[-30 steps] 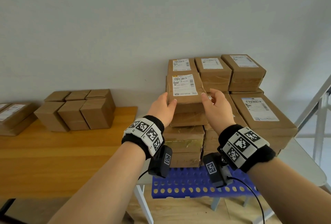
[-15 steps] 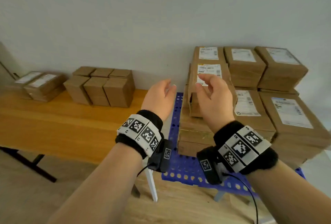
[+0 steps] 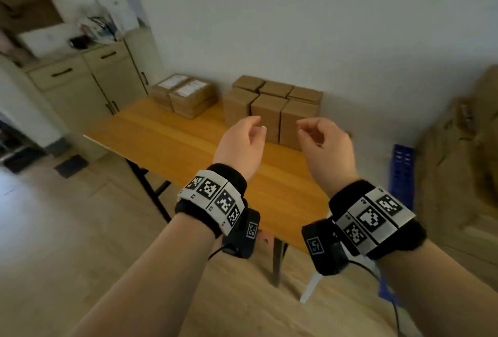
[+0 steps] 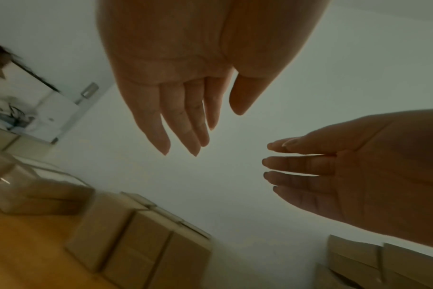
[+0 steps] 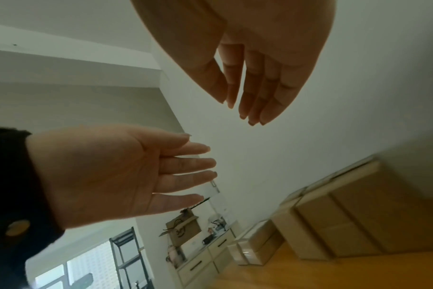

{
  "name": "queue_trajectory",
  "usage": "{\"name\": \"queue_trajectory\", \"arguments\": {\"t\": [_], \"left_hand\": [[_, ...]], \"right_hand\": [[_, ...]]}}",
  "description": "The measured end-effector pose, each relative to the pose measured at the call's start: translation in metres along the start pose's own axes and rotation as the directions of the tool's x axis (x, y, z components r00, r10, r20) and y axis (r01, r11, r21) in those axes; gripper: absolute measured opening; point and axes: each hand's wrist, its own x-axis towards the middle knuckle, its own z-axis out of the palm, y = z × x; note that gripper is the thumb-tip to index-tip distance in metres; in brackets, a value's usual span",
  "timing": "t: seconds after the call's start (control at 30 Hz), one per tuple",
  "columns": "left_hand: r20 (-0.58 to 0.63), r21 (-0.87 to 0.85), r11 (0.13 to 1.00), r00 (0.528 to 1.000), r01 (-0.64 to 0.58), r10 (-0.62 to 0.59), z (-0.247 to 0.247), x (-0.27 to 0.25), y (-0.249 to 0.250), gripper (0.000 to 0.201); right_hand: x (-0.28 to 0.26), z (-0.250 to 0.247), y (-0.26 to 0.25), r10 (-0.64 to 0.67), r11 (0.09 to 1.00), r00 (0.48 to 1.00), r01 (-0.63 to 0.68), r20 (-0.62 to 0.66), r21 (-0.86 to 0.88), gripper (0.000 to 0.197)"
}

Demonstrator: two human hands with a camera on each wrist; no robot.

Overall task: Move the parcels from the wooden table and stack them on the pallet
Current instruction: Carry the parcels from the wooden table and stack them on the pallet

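Observation:
Both hands hang empty above the near part of the wooden table. My left hand and right hand face each other with relaxed fingers, holding nothing. A block of plain brown parcels stands at the table's back edge, just beyond the fingertips. Two flatter labelled parcels lie further left against the wall. The blue pallet shows at the right edge, with its stacked parcels blurred beside it. In the wrist views the left hand and right hand show straight fingers.
Beige cabinets with clutter on top stand at the left beyond the table. The table's black legs reach down to the wooden floor. A white wall runs behind the parcels.
Both hands let go of the labelled parcel on the pallet stack and swung left, empty, to the wooden table. The view turned left, pushing the pallet to the right edge.

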Motion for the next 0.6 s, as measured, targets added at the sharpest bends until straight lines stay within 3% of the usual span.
{"name": "queue_trajectory", "arguments": {"t": [0.23,0.6], "left_hand": [[-0.027,-0.012,0.996,0.996,0.084,-0.084,-0.097,0.053,-0.095,0.039],[-0.041,0.037,0.994,0.994,0.104,-0.102,-0.133,0.203,-0.179,0.038]], "right_hand": [[0.041,0.131,-0.046,0.011,0.996,0.996,-0.018,0.084,0.086,0.012],[0.175,0.259,-0.042,0.041,0.991,0.99,-0.057,0.133,0.121,0.018]]}}
